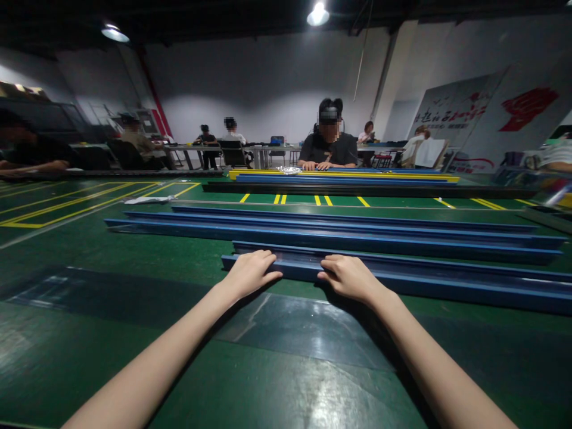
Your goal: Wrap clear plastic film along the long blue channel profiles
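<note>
The person's two hands are on the near blue rail (429, 283), which lies on the green table (134, 357). The rail starts between 11 and 12 o'clock, just past the left hand, and runs out of view at about 2 o'clock.

The left hand (252, 271), just left of 12 o'clock, holds the rail close to its left end. Its fingers bend over the near edge, and its thumb is on the side that faces the person. The right hand (351, 277), a bit past 12 o'clock, holds the same rail. Its fingers are curled in a narrow grip on the near edge. There is a gap between the hands.

A shiny clear sheet (308, 328) lies flat between the arms, on the near side of the rail. Past the near rail are more blue rails (330, 233), side by side from 11 to 1 o'clock. Farther off at 12 o'clock are a long black rail (379, 190) and yellow rails (429, 177). Behind them, a person in a dark shirt (328, 146) leans over the table. A thin white scrap (149, 200) lies at 11 o'clock.
</note>
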